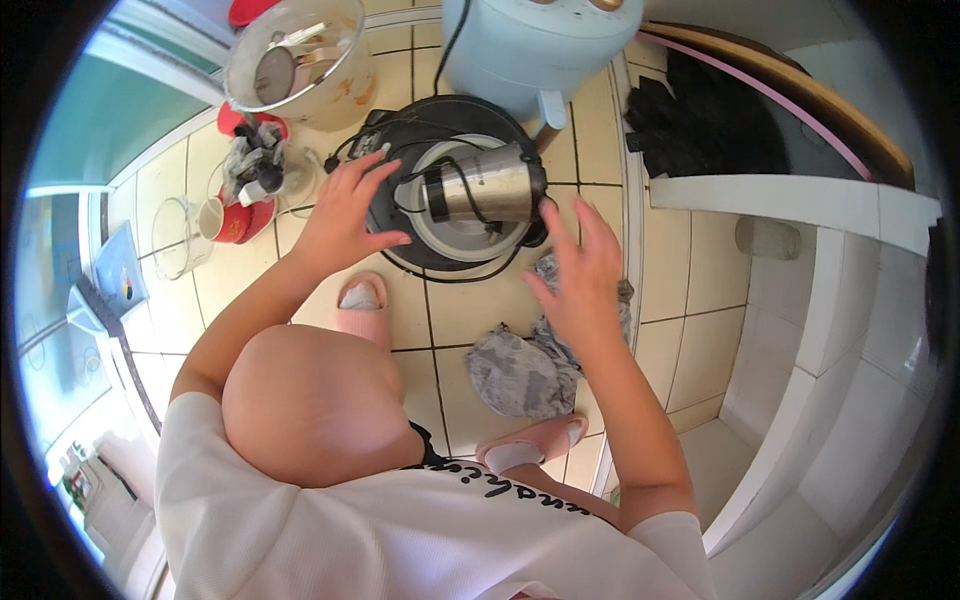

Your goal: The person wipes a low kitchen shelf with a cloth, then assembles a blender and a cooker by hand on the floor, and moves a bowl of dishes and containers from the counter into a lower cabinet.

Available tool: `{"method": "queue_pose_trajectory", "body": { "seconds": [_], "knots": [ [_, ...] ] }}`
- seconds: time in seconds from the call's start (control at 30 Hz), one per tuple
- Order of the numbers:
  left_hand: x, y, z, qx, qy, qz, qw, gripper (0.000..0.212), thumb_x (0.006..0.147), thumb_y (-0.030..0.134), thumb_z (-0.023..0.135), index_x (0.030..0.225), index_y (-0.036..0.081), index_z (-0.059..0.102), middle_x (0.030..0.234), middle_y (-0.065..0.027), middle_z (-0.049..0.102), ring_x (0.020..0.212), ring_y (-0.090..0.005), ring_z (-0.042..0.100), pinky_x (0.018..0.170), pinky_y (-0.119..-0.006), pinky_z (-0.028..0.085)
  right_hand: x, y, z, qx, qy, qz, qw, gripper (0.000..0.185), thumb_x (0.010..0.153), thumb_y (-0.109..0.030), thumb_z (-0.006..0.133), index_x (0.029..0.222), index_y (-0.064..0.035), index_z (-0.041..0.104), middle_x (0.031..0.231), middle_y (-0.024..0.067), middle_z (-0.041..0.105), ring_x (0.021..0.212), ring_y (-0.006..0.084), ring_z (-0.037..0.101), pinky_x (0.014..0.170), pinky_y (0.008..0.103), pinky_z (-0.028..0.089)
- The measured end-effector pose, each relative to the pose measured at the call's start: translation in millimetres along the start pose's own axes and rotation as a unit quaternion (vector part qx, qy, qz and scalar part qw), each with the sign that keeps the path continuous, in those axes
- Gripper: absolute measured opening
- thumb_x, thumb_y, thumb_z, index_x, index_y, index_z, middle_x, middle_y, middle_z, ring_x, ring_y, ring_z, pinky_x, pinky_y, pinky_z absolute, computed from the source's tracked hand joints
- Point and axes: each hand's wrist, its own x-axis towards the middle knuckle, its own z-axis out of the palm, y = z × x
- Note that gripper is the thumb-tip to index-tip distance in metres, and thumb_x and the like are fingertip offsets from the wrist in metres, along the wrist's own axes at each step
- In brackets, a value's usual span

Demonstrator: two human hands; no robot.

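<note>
A steel-bodied cup or jug with black ends lies on its side, a black power cord looped over it. Under it is a pale round bowl or pot, which sits on a round black base on the tiled floor. My left hand is held with its fingers apart at the left rim of the black base and holds nothing. On the other side, my right hand is spread near the black end of the steel vessel; whether a fingertip touches it, I cannot tell. A grey patterned cloth lies crumpled below.
A light blue appliance with a handle stands behind the base. At the upper left are a large clear plastic bucket holding items, a red cup, a glass jug and a bagged bundle. A white tiled ledge runs along the right.
</note>
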Motion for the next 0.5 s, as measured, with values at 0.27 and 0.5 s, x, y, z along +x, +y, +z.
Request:
{"method": "queue_pose_trajectory", "body": {
  "seconds": [0.27,0.5],
  "knots": [
    [-4.7,5.6,17.5,-0.065,-0.01,-0.016,0.998,0.097,0.056,0.035,0.082,0.134,0.007,0.032,0.133,-0.0188,0.035,0.121,-0.0366,0.037,0.1,-0.043,0.031,95.2,-38.6,72.2,-0.208,0.047,-0.222,0.951,0.055,0.078,-0.014,0.056,0.131,-0.0127,0.041,0.122,0.0152,0.046,0.115,0.0321,0.042,0.102,0.0467,0.028],
    [3.9,23.5,6.7,-0.289,0.028,0.15,0.945,0.109,0.053,0.04,0.084,0.14,0.01,0.023,0.137,-0.0193,0.029,0.125,-0.0353,0.033,0.101,-0.042,0.034,51.7,-53.2,5.7,-0.034,-0.065,-0.097,0.993,0.078,0.061,-0.012,0.071,0.131,-0.012,0.036,0.111,0.0114,0.05,0.105,0.0289,0.047,0.093,0.0446,0.032]
  ]
}}
